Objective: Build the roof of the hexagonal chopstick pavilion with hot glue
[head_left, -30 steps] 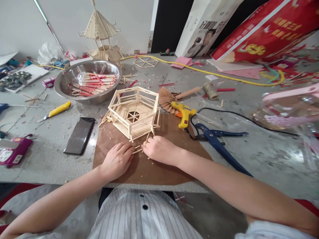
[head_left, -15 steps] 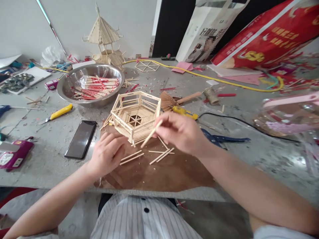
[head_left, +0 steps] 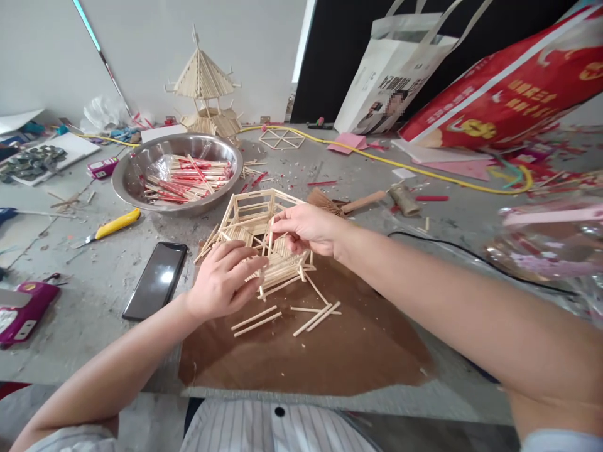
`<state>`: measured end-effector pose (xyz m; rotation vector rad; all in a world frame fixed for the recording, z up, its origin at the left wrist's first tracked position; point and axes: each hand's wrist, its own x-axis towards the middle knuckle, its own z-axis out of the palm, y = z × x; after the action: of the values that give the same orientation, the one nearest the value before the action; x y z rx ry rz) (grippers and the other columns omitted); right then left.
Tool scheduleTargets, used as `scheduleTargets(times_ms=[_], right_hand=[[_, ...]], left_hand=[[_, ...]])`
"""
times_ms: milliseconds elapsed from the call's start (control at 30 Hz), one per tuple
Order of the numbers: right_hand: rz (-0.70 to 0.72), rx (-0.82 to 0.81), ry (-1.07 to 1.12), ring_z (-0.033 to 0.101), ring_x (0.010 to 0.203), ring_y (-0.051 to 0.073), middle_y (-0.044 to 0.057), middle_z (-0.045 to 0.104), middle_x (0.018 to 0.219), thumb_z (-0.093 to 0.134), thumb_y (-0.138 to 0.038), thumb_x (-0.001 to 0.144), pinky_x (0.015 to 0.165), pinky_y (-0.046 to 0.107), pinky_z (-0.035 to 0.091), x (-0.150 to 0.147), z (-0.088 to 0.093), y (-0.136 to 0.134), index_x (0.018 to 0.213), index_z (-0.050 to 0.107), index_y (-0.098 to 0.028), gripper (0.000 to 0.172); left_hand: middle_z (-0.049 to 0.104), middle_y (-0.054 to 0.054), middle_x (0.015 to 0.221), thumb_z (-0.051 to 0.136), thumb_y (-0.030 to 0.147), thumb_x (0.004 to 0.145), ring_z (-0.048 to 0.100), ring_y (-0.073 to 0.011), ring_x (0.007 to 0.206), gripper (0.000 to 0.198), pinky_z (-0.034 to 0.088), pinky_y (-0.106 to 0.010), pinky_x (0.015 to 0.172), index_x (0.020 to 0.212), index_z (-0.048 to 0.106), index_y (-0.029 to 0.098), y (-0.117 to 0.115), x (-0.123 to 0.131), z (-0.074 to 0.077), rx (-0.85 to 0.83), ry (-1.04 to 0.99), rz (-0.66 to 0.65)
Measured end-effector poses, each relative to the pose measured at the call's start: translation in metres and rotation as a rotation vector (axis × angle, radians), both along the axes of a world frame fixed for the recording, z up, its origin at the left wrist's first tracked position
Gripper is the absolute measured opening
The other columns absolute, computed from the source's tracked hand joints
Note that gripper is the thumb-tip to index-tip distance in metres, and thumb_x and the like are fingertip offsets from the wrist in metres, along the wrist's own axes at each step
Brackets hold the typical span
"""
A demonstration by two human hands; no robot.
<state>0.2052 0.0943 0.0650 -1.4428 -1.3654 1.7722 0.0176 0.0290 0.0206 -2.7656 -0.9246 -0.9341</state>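
Head view: I look down at both my hands above the worktop (head_left: 94, 276).
Brown sheet (head_left: 358, 358): thin, smooth, faintly creased, spread flat nearest me.
Loose sticks (head_left: 257, 324): pale, straight, slim; two lie side by side to the left, others overlap to the right, in front of the frame (head_left: 285, 265).
Left hand (head_left: 226, 276): half open, fingers bent over the frame's near left side; I see nothing gripped, and can't tell whether my fingertips touch it.
Right hand (head_left: 308, 229): closed in a pinch on one pale stick (head_left: 270, 237), nearly upright above the frame.
Handling: I'd judge a light pinch best for something so slender, wrist carried high to spare the railed sides, left hand steadying without pressing.
Frame shape: many-sided, open-topped, bare wood, its floor close-laid; it sits towards the sheet's far edge, beneath my hands.
Bowl (head_left: 230, 150): round, shiny metal, holding red-and-pale sticks, beyond the frame to the left.
Tower model (head_left: 203, 78): ribbed conical roof, same pale wood, behind the bowl.
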Motion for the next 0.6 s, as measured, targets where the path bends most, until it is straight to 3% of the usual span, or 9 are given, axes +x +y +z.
scheduleTargets(times_ms=[233,600], right_hand=[[-0.031,0.025,-0.057,0.043,0.027,0.004,-0.004,0.058,0.05,0.051,-0.006,0.079,0.025,0.014,0.028,-0.004,-0.005,-0.001,0.069,0.04,-0.017,0.019],[0.049,0.016,-0.069,0.042,0.029,0.002,-0.007,0.049,0.037,0.055,-0.005,0.077,0.03,0.011,0.032,-0.005,-0.008,-0.009,0.078,0.062,-0.011,0.009]], left_hand=[[0.066,-0.006,0.097,0.051,0.033,0.08,0.051,-0.0227,0.101,0.032,0.038,-0.039,0.088,0.107,0.057,0.016,0.014,-0.001,-0.002,-0.03,0.049,-0.131],[0.066,-0.006,0.103,0.054,0.031,0.078,0.052,-0.0235,0.103,0.033,0.038,-0.04,0.088,0.106,0.056,0.015,0.014,-0.003,-0.01,-0.037,0.03,-0.153]])
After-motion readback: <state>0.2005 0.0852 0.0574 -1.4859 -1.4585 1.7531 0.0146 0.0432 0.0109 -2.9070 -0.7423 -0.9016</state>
